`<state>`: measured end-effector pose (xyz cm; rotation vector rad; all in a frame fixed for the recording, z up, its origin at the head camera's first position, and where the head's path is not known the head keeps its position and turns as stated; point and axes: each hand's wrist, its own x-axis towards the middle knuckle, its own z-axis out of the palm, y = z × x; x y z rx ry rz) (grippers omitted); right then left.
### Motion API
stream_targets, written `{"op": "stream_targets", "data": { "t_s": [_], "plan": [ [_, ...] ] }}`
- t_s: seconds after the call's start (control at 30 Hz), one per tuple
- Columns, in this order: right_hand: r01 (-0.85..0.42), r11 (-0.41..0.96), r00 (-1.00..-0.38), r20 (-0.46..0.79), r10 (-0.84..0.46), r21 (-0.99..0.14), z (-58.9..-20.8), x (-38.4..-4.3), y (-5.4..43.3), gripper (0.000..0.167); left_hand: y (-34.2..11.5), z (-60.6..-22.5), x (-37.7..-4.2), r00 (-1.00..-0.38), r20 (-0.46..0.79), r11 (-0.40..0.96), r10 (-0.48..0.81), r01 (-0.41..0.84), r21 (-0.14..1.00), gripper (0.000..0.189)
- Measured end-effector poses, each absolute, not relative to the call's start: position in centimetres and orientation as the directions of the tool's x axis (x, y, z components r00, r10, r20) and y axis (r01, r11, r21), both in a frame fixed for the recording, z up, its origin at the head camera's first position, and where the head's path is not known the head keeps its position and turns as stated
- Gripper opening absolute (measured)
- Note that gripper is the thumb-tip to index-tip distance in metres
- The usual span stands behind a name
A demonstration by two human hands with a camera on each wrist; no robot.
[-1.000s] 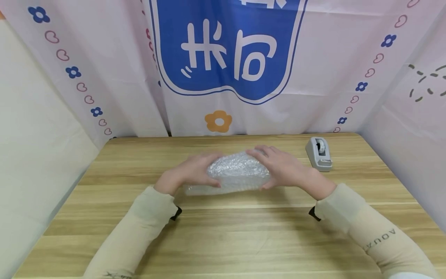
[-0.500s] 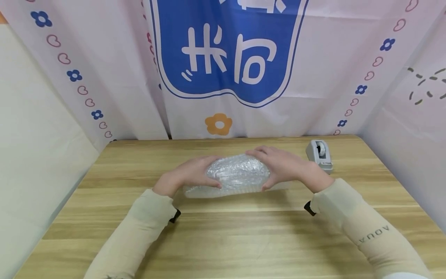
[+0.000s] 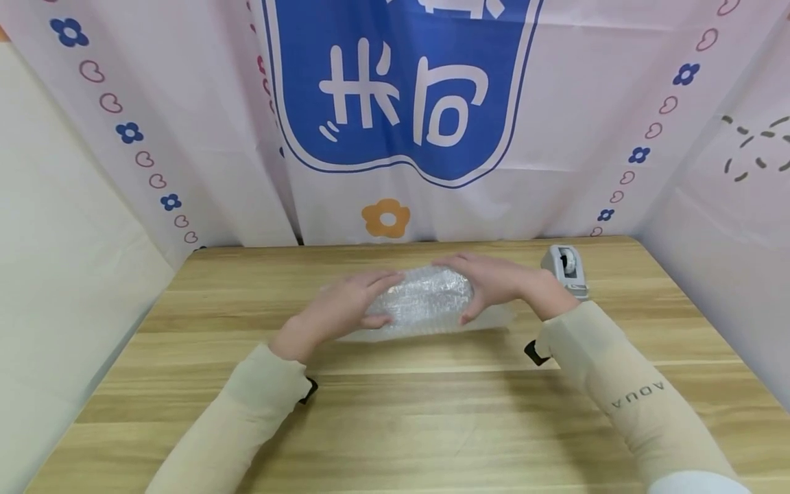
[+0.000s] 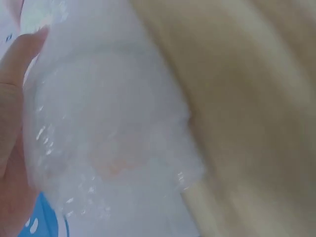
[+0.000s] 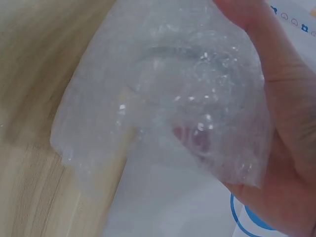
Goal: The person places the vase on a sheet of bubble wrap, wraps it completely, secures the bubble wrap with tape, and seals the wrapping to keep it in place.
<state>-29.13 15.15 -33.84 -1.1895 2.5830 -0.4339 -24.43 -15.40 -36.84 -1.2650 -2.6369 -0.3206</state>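
Observation:
A bundle of clear bubble wrap [image 3: 428,298] is held between my two hands over the far middle of the wooden table. My left hand [image 3: 345,305] grips its left part, thumb on the near side and fingers over the top. At the other end my right hand [image 3: 494,278] grips it the same way, fingers curled over the far edge. In the right wrist view, loose layers of the wrap [image 5: 163,84] flare out, and a fingertip shows through. A faint curved line shows inside the wrap [image 4: 108,108] in the left wrist view; what it belongs to cannot be made out.
A grey tape dispenser [image 3: 574,285] with a roll of clear tape stands at the back right, just beyond my right wrist. Behind the table [image 3: 420,425] hangs a printed white cloth [image 3: 555,192], with pale cloth walls at both sides.
Both hands keep hold of the bubble wrap. The left hand has shifted slightly right, and the right forearm has moved inward. The wrap's near edge has risen a little and turned.

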Motion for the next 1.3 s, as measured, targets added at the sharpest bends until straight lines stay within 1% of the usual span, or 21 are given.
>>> {"op": "stream_targets", "data": {
  "t_s": [0.07,0.13,0.2,0.33,0.43,0.73,0.93,1.07,1.2,1.3],
  "plan": [
    [-0.676,0.624,-0.632,-0.128,-0.764,-0.391,-33.7,-29.3,15.1,0.115,-15.3,-37.1,-24.2,-0.6,0.285,0.613,0.747,0.788,0.055,0.07],
    [-0.672,0.622,-0.629,-0.134,-0.766,-0.402,-33.6,-29.5,15.1,0.114,-15.2,-37.4,-24.1,-0.611,0.285,0.628,0.738,0.777,0.042,0.07],
    [-0.671,0.618,-0.626,-0.133,-0.768,-0.409,-33.6,-29.6,15.0,0.114,-15.2,-37.5,-24.0,-0.633,0.276,0.645,0.724,0.762,0.055,0.077],
    [-0.67,0.613,-0.625,-0.128,-0.77,-0.42,-33.8,-29.8,15.0,0.114,-15.4,-37.7,-24.2,-0.658,0.254,0.659,0.709,0.746,0.094,0.097],
    [-0.669,0.61,-0.623,-0.126,-0.772,-0.426,-33.9,-29.9,15.0,0.114,-15.5,-37.8,-24.3,-0.666,0.244,0.658,0.705,0.743,0.125,0.103],
    [-0.661,0.602,-0.624,-0.118,-0.772,-0.448,-33.9,-29.6,15.2,0.115,-15.4,-38.0,-24.4,-0.689,0.231,0.668,0.687,0.724,0.172,0.102],
    [-0.673,0.581,-0.626,-0.065,-0.777,-0.458,-34.4,-29.4,15.5,0.113,-15.2,-37.9,-24.4,-0.696,0.247,0.67,0.674,0.717,0.191,0.099],
    [-0.667,0.59,-0.644,-0.045,-0.764,-0.455,-34.4,-28.9,15.7,0.113,-15.1,-37.9,-24.4,-0.706,0.241,0.675,0.666,0.708,0.208,0.096],
    [-0.693,0.615,-0.661,-0.008,-0.75,-0.377,-34.6,-28.2,15.9,0.111,-15.0,-38.0,-24.3,-0.718,0.226,0.682,0.659,0.696,0.223,0.095],
    [-0.746,0.604,-0.642,0.064,-0.764,-0.279,-35.0,-27.7,16.1,0.111,-15.0,-38.0,-24.3,-0.728,0.22,0.69,0.649,0.685,0.234,0.094]
  ]
}}
